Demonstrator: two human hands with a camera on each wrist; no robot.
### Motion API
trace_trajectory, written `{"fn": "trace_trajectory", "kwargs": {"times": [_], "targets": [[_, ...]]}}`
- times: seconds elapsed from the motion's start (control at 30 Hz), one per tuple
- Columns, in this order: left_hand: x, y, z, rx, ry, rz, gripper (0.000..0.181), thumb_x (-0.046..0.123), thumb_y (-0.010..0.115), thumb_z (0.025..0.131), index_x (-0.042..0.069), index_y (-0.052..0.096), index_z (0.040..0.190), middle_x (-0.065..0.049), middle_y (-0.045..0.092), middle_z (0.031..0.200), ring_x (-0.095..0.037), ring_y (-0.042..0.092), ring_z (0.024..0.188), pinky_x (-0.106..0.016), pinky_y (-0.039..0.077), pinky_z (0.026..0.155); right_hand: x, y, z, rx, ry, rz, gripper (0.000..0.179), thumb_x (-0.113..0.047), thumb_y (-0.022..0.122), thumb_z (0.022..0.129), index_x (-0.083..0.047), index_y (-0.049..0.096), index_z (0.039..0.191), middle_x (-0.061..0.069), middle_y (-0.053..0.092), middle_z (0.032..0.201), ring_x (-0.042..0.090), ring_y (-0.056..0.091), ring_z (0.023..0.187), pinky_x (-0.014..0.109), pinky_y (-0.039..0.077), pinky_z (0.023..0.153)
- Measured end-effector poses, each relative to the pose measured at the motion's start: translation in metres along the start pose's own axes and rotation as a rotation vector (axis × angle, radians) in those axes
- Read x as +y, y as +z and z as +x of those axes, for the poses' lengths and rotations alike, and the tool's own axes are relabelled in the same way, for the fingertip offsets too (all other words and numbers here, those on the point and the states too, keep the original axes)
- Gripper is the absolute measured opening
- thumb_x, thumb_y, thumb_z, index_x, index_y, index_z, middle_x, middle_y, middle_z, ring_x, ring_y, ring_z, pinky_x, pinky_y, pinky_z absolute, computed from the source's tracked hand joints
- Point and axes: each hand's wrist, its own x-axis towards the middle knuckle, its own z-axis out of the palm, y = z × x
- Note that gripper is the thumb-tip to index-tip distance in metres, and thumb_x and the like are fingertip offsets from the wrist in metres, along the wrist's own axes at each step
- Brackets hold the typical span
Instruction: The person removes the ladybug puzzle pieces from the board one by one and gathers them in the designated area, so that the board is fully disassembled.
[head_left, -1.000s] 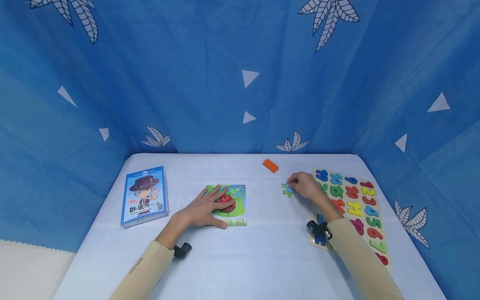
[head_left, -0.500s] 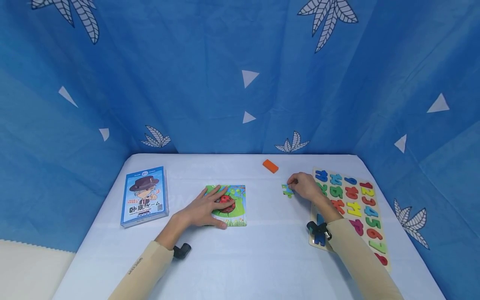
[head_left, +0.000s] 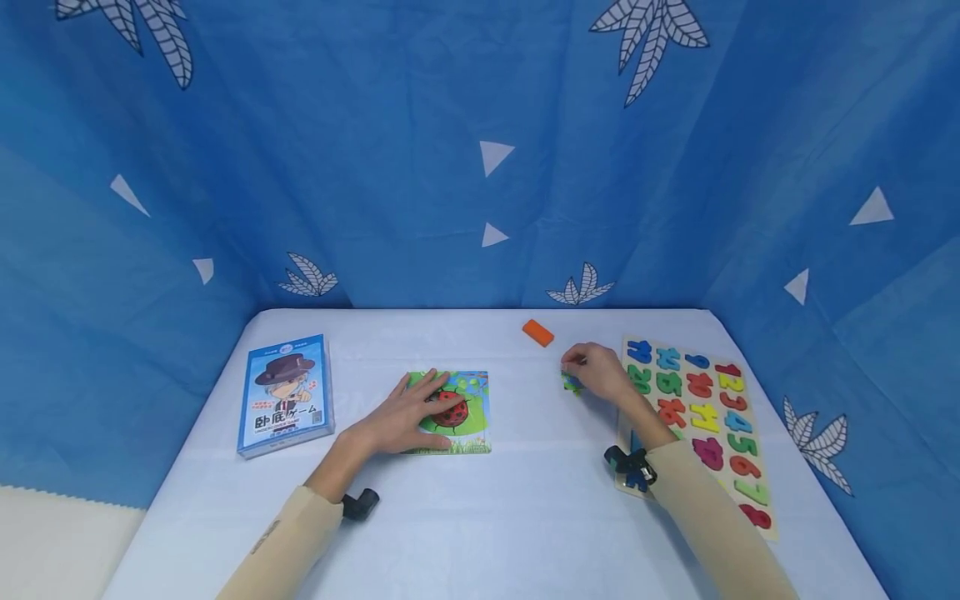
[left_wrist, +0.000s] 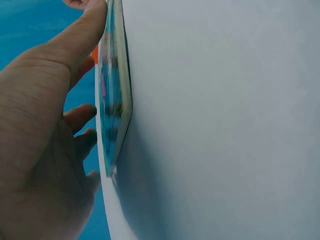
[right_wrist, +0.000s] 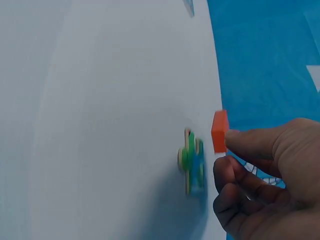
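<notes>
My left hand (head_left: 401,418) rests with fingers spread on a square ladybug picture puzzle (head_left: 474,429). In the left wrist view, the thumb lies along the edge of that puzzle (left_wrist: 114,95), seen nearly edge-on. Farther right, my right hand (head_left: 598,371) hovers over a small green and blue jigsaw piece (head_left: 572,384), covering part of it. In the right wrist view, the jigsaw piece (right_wrist: 196,170) lies on the table, a small gap away from the bent fingers. Thumb and index finger stand slightly apart, with nothing visible between them.
An orange block (head_left: 537,333) lies beyond the right hand. At the right, a number puzzle board (head_left: 720,442) with colourful digits sits partly under the right forearm. A blue game box (head_left: 285,396) stands at the left. Blue patterned cloth (head_left: 420,208) rises behind the white table.
The right hand has shifted slightly left over the jigsaw piece, which it now covers more. The left hand stays on the ladybug puzzle. The head view has shifted a little.
</notes>
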Motion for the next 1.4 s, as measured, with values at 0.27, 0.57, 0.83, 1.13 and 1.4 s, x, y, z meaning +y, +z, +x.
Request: {"fn": "trace_trajectory", "kwargs": {"times": [0.27, 0.57, 0.83, 1.13, 1.4], "targets": [[-0.002, -0.001, -0.013, 0.007, -0.049, -0.041, 0.079, 0.058, 0.069, 0.088, 0.028, 0.041, 0.155, -0.008, 0.015, 0.169, -0.032, 0.010, 0.156, -0.061, 0.009, 0.122, -0.033, 0.022, 0.003, -0.063, -0.055, 0.121, 0.014, -0.016, 0.067, 0.097, -0.010, 0.074, 0.106, 0.004, 0.070, 0.099, 0.021, 0.062, 0.088, 0.031, 0.054, 0.071], [-0.008, 0.003, -0.021, 0.002, -0.027, -0.031, 0.076, 0.061, 0.065, 0.090, 0.026, 0.043, 0.154, -0.013, 0.012, 0.169, -0.035, 0.006, 0.155, -0.063, 0.008, 0.121, -0.075, 0.062, 0.005, -0.157, -0.108, 0.231, 0.014, -0.017, 0.068, 0.096, -0.010, 0.075, 0.106, 0.000, 0.071, 0.095, 0.017, 0.064, 0.081, 0.029, 0.054, 0.066], [-0.006, -0.002, -0.021, -0.027, -0.052, -0.022, 0.073, 0.062, 0.064, 0.090, 0.030, 0.044, 0.153, -0.012, 0.011, 0.169, -0.035, 0.005, 0.156, -0.063, 0.007, 0.122, -0.101, 0.084, 0.015, -0.244, -0.134, 0.280, 0.020, -0.024, 0.067, 0.097, -0.013, 0.074, 0.112, -0.003, 0.072, 0.100, 0.014, 0.064, 0.083, 0.029, 0.054, 0.072], [-0.001, -0.003, -0.021, -0.022, -0.065, -0.015, 0.073, 0.059, 0.067, 0.089, 0.029, 0.046, 0.152, -0.015, 0.012, 0.168, -0.036, 0.008, 0.155, -0.066, 0.012, 0.120, -0.127, 0.093, 0.017, -0.236, -0.124, 0.151, 0.026, -0.033, 0.060, 0.100, -0.014, 0.073, 0.113, 0.001, 0.073, 0.109, 0.018, 0.066, 0.104, 0.039, 0.054, 0.089], [0.000, -0.005, -0.020, -0.020, -0.077, 0.015, 0.074, 0.062, 0.067, 0.087, 0.030, 0.047, 0.151, -0.016, 0.009, 0.169, -0.037, 0.010, 0.155, -0.065, 0.014, 0.120, -0.136, 0.097, 0.013, -0.194, -0.142, 0.092, 0.027, -0.032, 0.058, 0.101, -0.012, 0.072, 0.113, 0.005, 0.075, 0.108, 0.021, 0.069, 0.103, 0.042, 0.056, 0.088]]}}
